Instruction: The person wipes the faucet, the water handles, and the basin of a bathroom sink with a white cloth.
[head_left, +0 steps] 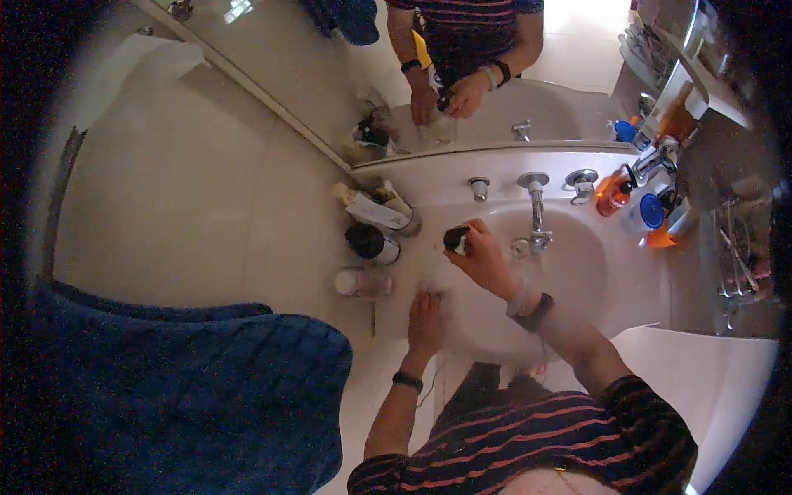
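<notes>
Above the left side of the white sink (pixel 577 305), my right hand (pixel 485 262) pinches a small dark round cap-like thing (pixel 455 239) between thumb and fingers. Its exact kind is unclear. My left hand (pixel 426 323) is low on the sink's left rim, fingers forward and curled at a pale, see-through thing (pixel 432 290) that blends into the white surface. Blur hides that thing's shape. Both hands show again in the mirror (pixel 569 115) behind the sink.
Left of the sink stand a white-and-clear bottle (pixel 363 283), a black-topped container (pixel 371 243) and a holder with tubes (pixel 379 206). A chrome tap (pixel 538 214) rises at the back. An orange pump bottle (pixel 615 194) and blue-lidded tub (pixel 649 212) stand right. A blue towel (pixel 198 388) hangs left.
</notes>
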{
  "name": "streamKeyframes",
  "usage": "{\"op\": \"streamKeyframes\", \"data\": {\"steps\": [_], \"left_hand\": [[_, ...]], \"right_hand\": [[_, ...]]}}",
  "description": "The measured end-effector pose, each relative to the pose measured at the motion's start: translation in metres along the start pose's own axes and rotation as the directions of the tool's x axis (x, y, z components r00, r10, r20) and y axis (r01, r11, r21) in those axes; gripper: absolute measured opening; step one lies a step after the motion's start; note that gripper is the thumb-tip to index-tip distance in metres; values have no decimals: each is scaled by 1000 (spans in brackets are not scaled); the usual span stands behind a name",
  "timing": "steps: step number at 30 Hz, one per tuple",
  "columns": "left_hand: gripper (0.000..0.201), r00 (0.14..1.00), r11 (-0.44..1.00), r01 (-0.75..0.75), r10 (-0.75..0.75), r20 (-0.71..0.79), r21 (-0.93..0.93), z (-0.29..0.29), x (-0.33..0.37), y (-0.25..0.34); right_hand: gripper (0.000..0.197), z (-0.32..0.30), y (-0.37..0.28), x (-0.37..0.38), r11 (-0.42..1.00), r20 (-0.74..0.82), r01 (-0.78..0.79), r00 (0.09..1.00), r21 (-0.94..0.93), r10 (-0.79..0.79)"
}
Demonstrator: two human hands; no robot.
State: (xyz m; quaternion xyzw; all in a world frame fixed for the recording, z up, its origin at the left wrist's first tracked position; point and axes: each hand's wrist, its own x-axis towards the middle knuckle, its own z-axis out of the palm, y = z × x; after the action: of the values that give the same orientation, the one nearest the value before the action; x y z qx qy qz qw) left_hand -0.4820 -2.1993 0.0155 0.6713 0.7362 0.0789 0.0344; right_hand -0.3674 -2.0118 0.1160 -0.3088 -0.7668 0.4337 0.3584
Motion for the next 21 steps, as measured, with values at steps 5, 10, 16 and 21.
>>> {"op": "streamKeyframes", "data": {"steps": [5, 10, 16, 21], "left_hand": [[51, 976, 989, 146, -145, 163, 4, -3, -45, 5], [51, 974, 957, 195, -214, -73, -213, 7, -50, 11], [52, 973, 963, 176, -201, -109, -205, 11, -52, 7], [52, 972, 964, 194, -213, -94, -181, 11, -52, 6]], "right_hand": [[30, 35, 24, 46, 993, -92, 117, 989, -6, -117], [30, 59, 58, 87, 980, -138, 97, 983, -176, -122], [35, 69, 47, 95, 957, -319, 218, 909, -189, -270], [35, 89, 35, 43, 935, 4, 156, 987, -320, -163]]}}
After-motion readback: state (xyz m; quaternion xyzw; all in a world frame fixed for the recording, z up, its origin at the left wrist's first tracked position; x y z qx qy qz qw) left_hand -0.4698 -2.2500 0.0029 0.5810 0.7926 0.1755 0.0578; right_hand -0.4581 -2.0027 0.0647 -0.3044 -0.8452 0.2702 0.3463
